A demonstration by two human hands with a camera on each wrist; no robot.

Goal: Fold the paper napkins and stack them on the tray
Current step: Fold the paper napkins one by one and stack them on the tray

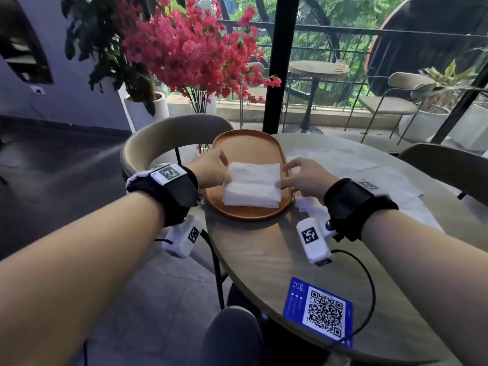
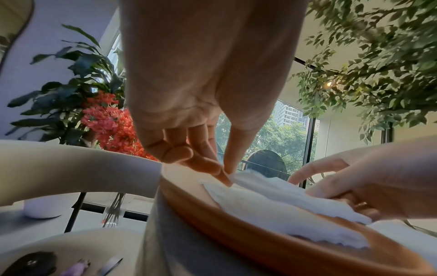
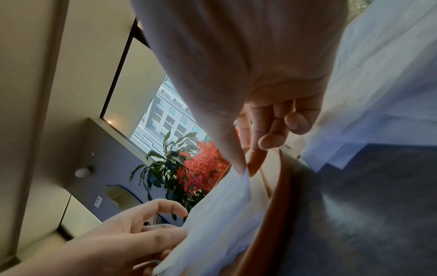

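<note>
Head view. Tray (image 1: 245, 146): orange-brown oval, at the table's (image 1: 264, 254) far left edge. Folded napkin (image 1: 252, 184): white, soft and quilted, a thick rectangle with a crease line across its middle, lying over the tray's near half. Left hand (image 1: 211, 171): fingers closed on the napkin's left edge. Right hand (image 1: 303, 179): fingertips holding its right edge, above the tray's right rim. Unfolded napkins (image 1: 351, 167): flat white sheets spread over the table's far right part, more showing just right of the tray's near edge. QR card (image 1: 318, 310): blue, at the table's near edge.

Left wrist view. Left hand (image 2: 189, 149): thumb and forefinger pinching the napkin's (image 2: 272, 199) far corner just inside the tray's (image 2: 248, 237) rim. Right hand (image 2: 369, 184): resting on the opposite edge. The napkin sags in the middle, its layers slightly offset.

Right wrist view. Right hand (image 3: 255, 145): thumb and forefinger pinching a thin napkin (image 3: 220, 220) corner. Left hand (image 3: 132, 235): fingers curled against the other edge. Tray (image 3: 267, 224): rim directly beneath.

Status, as judged: one folded piece is being set on the tray; whether others lie beneath it cannot be told. Several sheets remain unfolded, so most of the task appears outstanding.
</note>
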